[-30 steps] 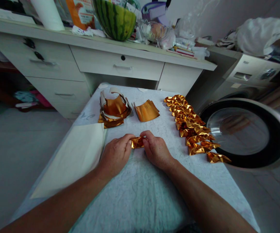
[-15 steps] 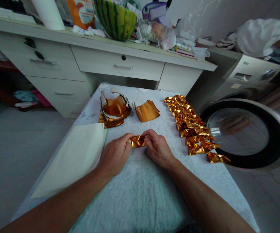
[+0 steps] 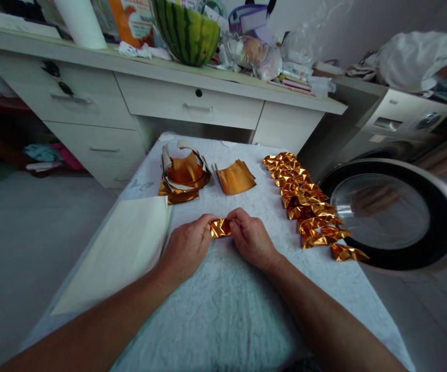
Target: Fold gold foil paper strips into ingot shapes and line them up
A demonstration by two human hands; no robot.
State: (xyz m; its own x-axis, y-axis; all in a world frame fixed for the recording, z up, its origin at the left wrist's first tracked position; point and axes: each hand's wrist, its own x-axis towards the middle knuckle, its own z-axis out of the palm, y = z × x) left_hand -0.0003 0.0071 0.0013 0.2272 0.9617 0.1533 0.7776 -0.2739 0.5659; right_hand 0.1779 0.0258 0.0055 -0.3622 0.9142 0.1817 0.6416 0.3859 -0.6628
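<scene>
Between my two hands is a folded gold foil paper ingot (image 3: 220,228), shiny and creased. My left hand (image 3: 189,241) pinches its left end, and my right hand (image 3: 252,236) grips the right end; the fingertips behind it are partly hidden. Beyond them lies a small stack of gold foil sheets (image 3: 235,177), curling up at the edges. To its left stands a larger curled pile of gold and white sheets (image 3: 184,173). Rows of finished-looking folded gold ingots (image 3: 304,199) run along the table's right side.
A cream sheet (image 3: 118,253) lies on the left of the cloth-covered table (image 3: 223,320). Behind is a white counter (image 3: 138,70) with a cut watermelon (image 3: 187,36) and plastic bags. At right, a washing machine's round door (image 3: 380,212) hangs open close to the table edge.
Both hands stay in nearly the same place around the foil ingot, with slight finger shifts. The ingot looks a little more flattened and tilted. The whole view has shifted marginally.
</scene>
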